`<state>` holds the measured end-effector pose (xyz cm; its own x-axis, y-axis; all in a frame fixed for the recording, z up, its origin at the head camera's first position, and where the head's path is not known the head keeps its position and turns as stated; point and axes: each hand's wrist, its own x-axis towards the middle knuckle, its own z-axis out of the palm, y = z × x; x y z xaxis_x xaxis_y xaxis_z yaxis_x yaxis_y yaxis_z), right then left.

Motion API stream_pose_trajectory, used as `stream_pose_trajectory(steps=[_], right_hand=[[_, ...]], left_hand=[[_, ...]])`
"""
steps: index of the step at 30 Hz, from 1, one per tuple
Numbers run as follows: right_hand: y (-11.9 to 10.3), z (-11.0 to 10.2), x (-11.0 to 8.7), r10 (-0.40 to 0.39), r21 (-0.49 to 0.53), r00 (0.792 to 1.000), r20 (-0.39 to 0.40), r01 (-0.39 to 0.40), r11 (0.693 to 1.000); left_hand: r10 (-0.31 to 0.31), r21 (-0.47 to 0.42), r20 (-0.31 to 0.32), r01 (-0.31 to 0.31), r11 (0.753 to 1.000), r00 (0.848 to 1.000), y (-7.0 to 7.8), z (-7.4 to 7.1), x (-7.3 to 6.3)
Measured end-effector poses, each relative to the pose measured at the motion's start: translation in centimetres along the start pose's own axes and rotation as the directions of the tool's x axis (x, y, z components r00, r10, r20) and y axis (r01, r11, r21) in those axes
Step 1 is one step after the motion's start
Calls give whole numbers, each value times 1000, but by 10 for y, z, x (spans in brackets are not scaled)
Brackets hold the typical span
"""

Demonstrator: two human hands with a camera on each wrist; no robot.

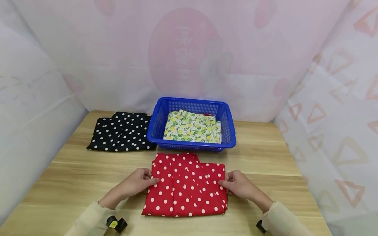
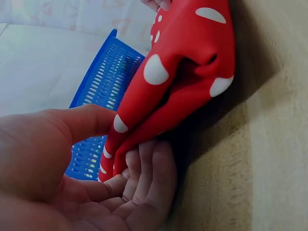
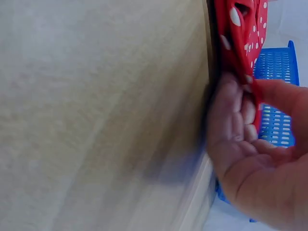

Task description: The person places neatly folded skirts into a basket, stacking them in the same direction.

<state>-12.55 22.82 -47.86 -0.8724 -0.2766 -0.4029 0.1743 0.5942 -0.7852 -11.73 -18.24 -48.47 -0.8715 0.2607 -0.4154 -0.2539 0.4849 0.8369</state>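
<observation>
A folded red cloth with white polka dots (image 1: 186, 186) lies on the wooden table, its exact kind not clear. My left hand (image 1: 136, 182) pinches its left edge, thumb on top and fingers underneath; the left wrist view shows the folded layers between thumb (image 2: 91, 120) and fingers. At the opposite edge, my right hand (image 1: 240, 186) pinches the cloth in the same way. In the right wrist view, the right fingers (image 3: 231, 115) are under the red fabric (image 3: 240, 43). Parts of the fingers are hidden beneath the cloth in the head view.
Just behind the red cloth stands a blue plastic basket (image 1: 189, 146) holding folded lemon-print cloth (image 1: 192, 127) and a bit of something red. A folded black polka-dot cloth (image 1: 122, 132) lies left of the basket, touching or nearly touching it. Patterned sheets (image 1: 118, 88) enclose the table (image 1: 265, 157).
</observation>
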Motion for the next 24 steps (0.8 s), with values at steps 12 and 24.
stream_pose_trajectory(steps=[12, 24], right_hand=[[-5, -5, -13, -58, 158, 996, 74, 46, 986], [-31, -28, -37, -152, 180, 984, 94, 133, 975]], left_hand=[[62, -51, 48, -60, 997, 997, 5, -2, -23], [130, -55, 69, -127, 990, 989, 35, -16, -57]])
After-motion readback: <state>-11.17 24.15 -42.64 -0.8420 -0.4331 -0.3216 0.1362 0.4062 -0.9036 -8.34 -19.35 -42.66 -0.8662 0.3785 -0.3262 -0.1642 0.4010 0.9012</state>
